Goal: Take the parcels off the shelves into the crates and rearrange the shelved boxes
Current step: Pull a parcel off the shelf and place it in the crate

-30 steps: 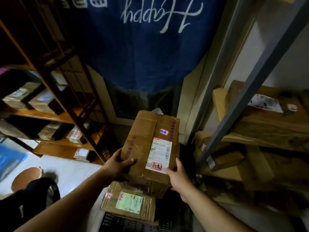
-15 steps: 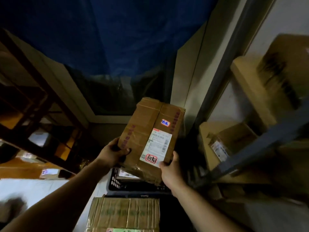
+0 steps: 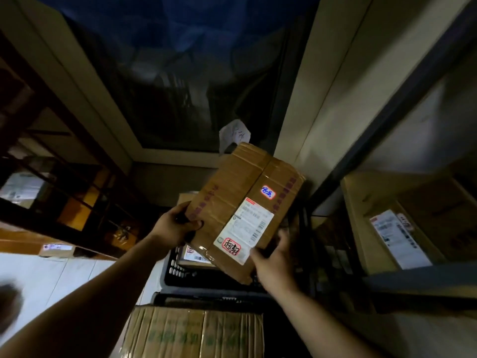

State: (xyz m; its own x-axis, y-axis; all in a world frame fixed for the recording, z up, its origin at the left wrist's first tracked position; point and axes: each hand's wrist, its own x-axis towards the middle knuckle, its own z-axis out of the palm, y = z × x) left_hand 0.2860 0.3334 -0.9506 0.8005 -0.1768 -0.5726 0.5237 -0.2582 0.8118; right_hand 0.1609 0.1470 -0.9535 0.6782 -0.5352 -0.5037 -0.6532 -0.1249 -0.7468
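Parcel [image 3: 245,210] tilted further over crate [image 3: 178,270]; left hand [image 3: 175,226], right hand [image 3: 273,264] gripping.

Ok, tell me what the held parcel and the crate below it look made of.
The parcel: brown cardboard, matte and creased, glossy tape shining along its seam. The crate: probably black moulded plastic, judging by its regular grid of holes and smooth rim.

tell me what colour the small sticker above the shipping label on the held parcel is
White with blue writing and a red edge, on the small sticker; head view.
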